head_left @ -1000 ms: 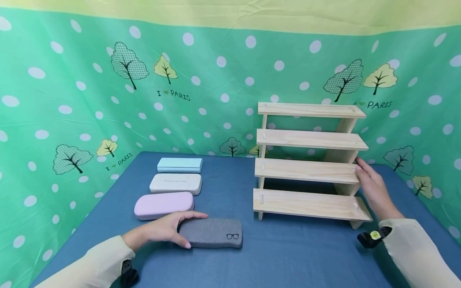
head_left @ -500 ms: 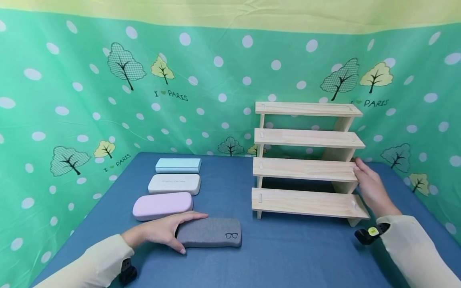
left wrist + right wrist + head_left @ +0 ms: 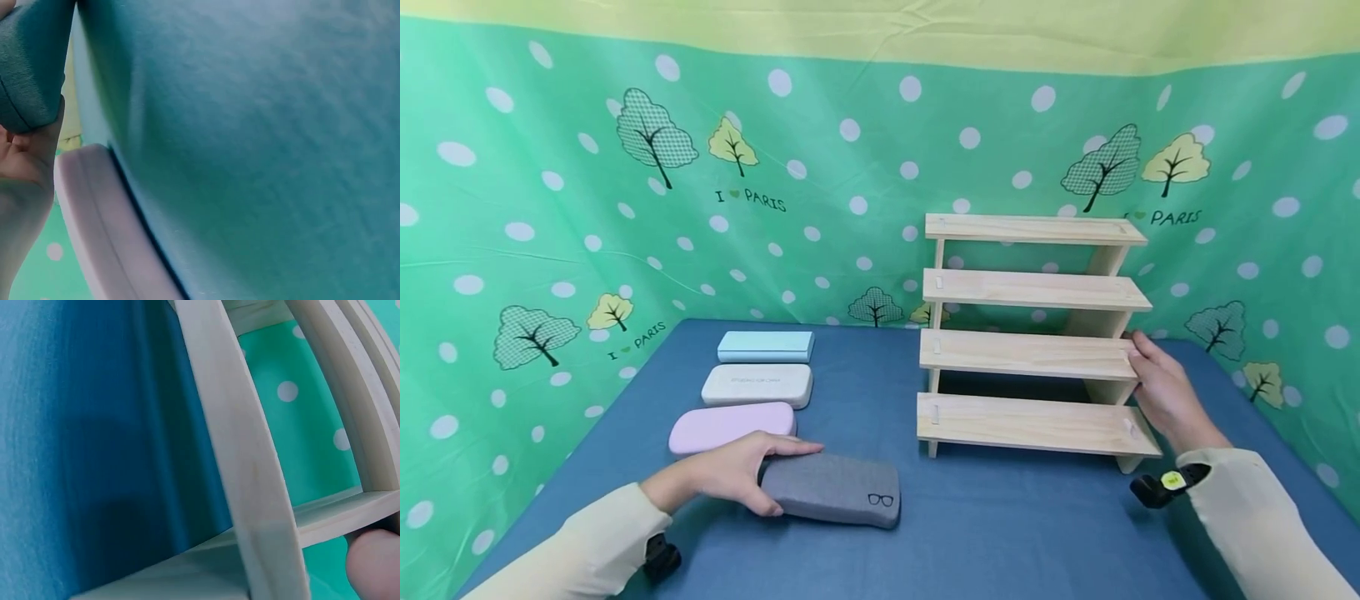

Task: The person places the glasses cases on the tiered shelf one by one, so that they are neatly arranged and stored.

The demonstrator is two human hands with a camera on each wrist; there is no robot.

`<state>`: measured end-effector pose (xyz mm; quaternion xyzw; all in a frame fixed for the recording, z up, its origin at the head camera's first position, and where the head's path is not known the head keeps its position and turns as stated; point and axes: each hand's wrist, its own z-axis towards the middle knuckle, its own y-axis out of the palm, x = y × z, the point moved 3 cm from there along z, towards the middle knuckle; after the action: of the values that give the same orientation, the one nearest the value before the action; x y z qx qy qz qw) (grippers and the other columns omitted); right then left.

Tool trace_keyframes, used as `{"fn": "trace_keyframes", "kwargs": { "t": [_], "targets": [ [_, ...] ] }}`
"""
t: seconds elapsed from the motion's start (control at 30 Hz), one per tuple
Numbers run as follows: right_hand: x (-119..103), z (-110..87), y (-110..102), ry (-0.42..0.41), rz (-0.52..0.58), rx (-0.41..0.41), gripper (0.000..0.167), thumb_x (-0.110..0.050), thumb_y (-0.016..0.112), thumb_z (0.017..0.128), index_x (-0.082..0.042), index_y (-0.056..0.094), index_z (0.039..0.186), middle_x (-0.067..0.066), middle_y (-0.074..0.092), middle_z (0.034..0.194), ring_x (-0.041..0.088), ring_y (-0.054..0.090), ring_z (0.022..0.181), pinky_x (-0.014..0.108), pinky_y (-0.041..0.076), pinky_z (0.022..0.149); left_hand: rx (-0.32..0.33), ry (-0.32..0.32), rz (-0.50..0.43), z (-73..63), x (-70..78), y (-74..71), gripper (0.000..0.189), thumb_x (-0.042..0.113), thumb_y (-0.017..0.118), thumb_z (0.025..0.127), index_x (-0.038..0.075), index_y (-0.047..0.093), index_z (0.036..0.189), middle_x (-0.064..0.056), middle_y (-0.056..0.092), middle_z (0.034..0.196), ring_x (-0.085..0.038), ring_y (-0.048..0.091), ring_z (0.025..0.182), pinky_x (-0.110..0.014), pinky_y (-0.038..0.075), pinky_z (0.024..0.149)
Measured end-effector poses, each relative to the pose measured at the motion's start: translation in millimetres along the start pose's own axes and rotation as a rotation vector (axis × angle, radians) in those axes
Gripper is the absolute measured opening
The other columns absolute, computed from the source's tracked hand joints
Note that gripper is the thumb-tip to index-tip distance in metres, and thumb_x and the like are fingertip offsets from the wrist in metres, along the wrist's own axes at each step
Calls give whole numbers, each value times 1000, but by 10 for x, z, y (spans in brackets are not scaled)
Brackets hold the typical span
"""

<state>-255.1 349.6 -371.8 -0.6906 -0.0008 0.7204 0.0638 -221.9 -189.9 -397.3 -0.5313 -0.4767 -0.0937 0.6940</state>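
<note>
A grey fabric glasses case [image 3: 831, 492] with a small glasses drawing lies at the front in the head view. My left hand [image 3: 741, 471] grips its left end, thumb at the near side and fingers over the far side. The case slants, its left end raised above the right. In the left wrist view the glasses case [image 3: 28, 69] shows at the upper left, its end in the hand. My right hand [image 3: 1168, 396] holds the right side of a pale wooden tiered display shelf [image 3: 1037, 423]. In the right wrist view a fingertip [image 3: 375, 559] shows beside the wooden side panel.
Behind the left hand lie a lilac glasses case [image 3: 730, 423], a white one [image 3: 756, 385] and a light blue one [image 3: 765, 345], in a row going back. Blue cloth covers the table [image 3: 970, 533]. A green dotted curtain [image 3: 820, 108] hangs behind.
The grey glasses case has tilted, its left end rising in the left hand. The right hand stays at the shelf's side. The whole head view has shifted slightly.
</note>
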Motion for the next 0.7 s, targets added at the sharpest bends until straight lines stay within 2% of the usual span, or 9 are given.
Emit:
{"fn": "trace_keyframes", "kwargs": {
  "t": [0.13,0.27,0.37,0.5,0.7],
  "targets": [
    [-13,-2,75,-23,-9,-35,67,-35,28,103,-9,-16,146,10,-16,154,28,-10,140,39,-3,111,5,52,1,-4,65,-53,74,22,77,72,5,47,138,-3,55,131,-11,53,104,-23,40,90],
    [-29,-9,156,-40,-20,-42,66,-34,28,103,-10,-16,146,12,-15,154,28,-10,140,40,-2,111,32,116,-2,-27,118,-144,72,18,76,73,5,48,138,-1,59,121,-12,55,94,-25,45,79],
    [-28,-13,211,-42,-30,-39,64,-33,27,103,-10,-15,146,12,-14,154,29,-9,140,43,-1,111,51,118,-7,-40,180,-222,72,15,75,73,6,47,138,-1,59,116,-11,54,90,-25,46,73],
    [-40,-35,289,-43,-26,-39,64,-33,26,103,-10,-15,147,12,-13,155,30,-8,140,45,0,111,93,116,-9,-25,288,-347,73,13,76,72,6,47,139,-6,57,123,-13,54,93,-27,45,76],
    [-55,-50,421,-60,-15,-51,64,-34,26,103,-11,-15,147,13,-13,155,31,-9,140,45,-1,111,176,169,31,18,425,-562,75,12,79,69,8,49,138,-10,54,133,-13,53,107,-26,43,85]
  ]
}}
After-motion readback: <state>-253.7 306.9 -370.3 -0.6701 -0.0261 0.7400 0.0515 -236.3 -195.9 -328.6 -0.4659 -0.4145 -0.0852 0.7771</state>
